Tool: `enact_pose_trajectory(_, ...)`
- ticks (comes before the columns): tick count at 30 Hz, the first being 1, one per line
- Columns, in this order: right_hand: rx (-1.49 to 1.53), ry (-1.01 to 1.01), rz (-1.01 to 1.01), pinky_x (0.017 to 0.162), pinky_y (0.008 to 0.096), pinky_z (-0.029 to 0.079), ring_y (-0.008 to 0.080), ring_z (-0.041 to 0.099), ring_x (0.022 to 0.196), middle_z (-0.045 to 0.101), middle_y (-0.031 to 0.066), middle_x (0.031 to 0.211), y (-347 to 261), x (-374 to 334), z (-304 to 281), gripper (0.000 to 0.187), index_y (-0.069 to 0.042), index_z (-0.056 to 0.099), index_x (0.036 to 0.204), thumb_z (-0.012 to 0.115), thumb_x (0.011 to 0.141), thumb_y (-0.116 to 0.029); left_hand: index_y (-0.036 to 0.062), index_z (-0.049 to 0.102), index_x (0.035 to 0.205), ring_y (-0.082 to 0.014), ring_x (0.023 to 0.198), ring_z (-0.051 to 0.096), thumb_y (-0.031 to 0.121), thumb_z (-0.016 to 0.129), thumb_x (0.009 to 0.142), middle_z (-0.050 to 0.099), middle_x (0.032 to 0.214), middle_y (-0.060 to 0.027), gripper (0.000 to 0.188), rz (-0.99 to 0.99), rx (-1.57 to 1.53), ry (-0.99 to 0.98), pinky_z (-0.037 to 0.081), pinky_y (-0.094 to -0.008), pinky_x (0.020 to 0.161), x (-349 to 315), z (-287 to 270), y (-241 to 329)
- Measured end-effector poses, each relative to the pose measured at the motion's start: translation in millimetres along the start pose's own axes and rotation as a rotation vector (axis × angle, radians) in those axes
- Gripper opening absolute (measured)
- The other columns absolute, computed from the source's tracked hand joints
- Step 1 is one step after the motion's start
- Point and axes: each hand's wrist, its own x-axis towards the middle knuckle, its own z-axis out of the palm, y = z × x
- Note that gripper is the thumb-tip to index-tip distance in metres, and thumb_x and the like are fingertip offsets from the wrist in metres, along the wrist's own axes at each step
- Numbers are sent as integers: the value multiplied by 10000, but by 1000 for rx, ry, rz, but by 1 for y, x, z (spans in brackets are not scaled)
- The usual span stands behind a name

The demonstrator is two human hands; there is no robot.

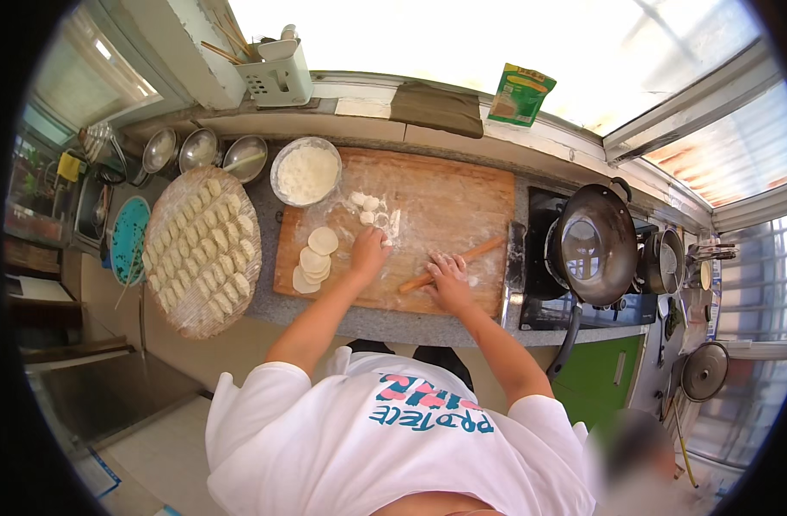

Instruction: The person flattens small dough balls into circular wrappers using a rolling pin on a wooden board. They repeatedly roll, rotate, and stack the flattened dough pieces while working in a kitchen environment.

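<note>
My left hand (370, 255) is over the middle of a floured wooden board (462, 185), its fingers closed on a small white piece of dough (386, 242). Just beyond it lie several dough pieces (367, 204), some of them cut from a short strip. My right hand (449, 279) rests over a wooden rolling pin (485, 248), which lies slantwise on the board with its far end to the right. Left of my left hand, flat round dough wrappers (314, 262) are partly stacked near the board's edge.
A bowl of flour (306, 172) stands at the board's far left corner. Farther left are a round tray (177, 311) with rows of dumplings and a turquoise basin (129, 225). A wok (595, 245) sits on the stove at right, its handle pointing toward me. Another person (638, 464) appears blurred at lower right.
</note>
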Motion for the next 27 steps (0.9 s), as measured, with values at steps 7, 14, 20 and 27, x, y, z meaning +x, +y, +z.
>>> enact_pose_trajectory(7, 2, 5, -18, 1154, 532, 287, 312, 462, 1351, 508, 92, 1458, 8, -1, 5, 610, -152, 601, 1292, 813, 746, -324, 82, 576, 1311, -333, 1381, 381, 331, 751, 830, 453, 1454, -123, 570, 118, 221, 3, 310, -502, 1136, -4, 4, 30)
enact_pose_trajectory(14, 17, -36, -73, 1136, 532, 303, 305, 472, 1339, 493, 97, 1471, 12, 2, -1, 622, -137, 594, 1307, 800, 758, -347, 141, 316, 1585, -321, 1562, 98, 531, 572, 939, 198, 1672, -128, 797, 297, 422, -218, 78, -514, 1261, 22, 27, 39)
enact_pose_trajectory(20, 21, -28, -77, 1127, 534, 311, 320, 492, 1299, 490, 105, 1467, 11, 3, -1, 636, -138, 589, 1321, 790, 761, -364, 136, 259, 1603, -319, 1563, 89, 614, 558, 914, 179, 1677, -130, 891, 284, 529, -226, 54, -537, 1258, 20, 24, 48)
enact_pose_trajectory(27, 43, -34, -62, 1132, 531, 303, 331, 481, 1306, 497, 116, 1445, 7, 7, -5, 648, -146, 585, 1331, 802, 753, -340, 113, 217, 1611, -379, 1555, 78, 573, 593, 893, 158, 1673, -173, 932, 330, 400, -162, 78, -560, 1246, 23, 20, 44)
